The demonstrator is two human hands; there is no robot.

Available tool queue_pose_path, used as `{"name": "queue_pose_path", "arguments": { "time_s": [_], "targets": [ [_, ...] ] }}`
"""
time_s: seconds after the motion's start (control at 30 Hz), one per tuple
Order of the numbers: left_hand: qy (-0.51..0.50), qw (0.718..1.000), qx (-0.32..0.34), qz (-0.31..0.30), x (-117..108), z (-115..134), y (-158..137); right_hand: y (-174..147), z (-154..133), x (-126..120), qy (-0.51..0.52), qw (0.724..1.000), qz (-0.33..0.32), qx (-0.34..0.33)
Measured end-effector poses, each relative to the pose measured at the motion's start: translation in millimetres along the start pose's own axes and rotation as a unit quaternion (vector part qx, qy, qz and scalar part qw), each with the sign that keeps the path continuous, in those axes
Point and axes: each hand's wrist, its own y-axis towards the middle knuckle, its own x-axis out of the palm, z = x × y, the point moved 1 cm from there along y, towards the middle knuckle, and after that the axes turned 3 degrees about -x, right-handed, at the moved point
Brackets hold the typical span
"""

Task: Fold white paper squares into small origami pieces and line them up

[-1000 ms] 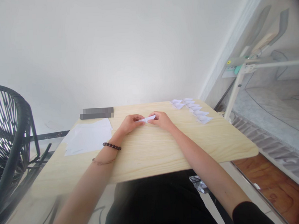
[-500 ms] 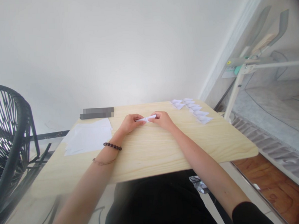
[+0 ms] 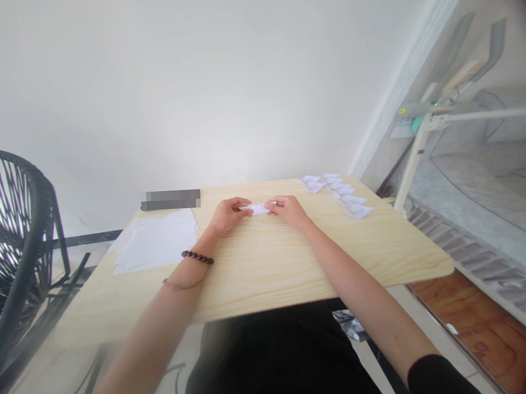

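Note:
Over the middle of the light wooden table, a small piece of folded white paper spans the gap between my hands. My left hand pinches its left end between thumb and fingers. At the right end, my right hand grips it in the same way. A crease shows near the paper's middle; my fingers cover both ends. To the right of my hands lie several folded white paper pieces, pointed in shape and set in overlapping rows.
A stack of white paper sheets lies on the table's left side, with a dark blurred object behind it. The white wall borders the far edge. A black woven chair stands left; a white metal frame stands right.
The folded paper has turned from slightly tilted to nearly level and shows a flatter face. My fingers have shifted a little at its ends, both still holding on.

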Motion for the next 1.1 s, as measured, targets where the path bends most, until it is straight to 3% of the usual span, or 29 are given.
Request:
{"name": "queue_pose_path", "arguments": {
  "time_s": [0.23, 0.47, 0.83, 1.1],
  "targets": [
    [-0.084, 0.996, -0.006, 0.012, 0, 2, 0, -1, -2, 0, 0.055, 0.998, 0.006, 0.019],
    [-0.099, 0.994, -0.022, -0.045, 4, 4, -4, -2, -4, 1, 0.01, 1.0, 0.001, 0.013],
    [-0.096, 0.994, -0.054, -0.016, 7, 3, -3, -5, -14, 8, -0.077, 0.995, 0.03, -0.063],
    [-0.161, 0.986, -0.053, 0.011, 5, 8, -4, -3, -10, 9, 0.037, 0.999, 0.013, -0.011]
  ]
}}
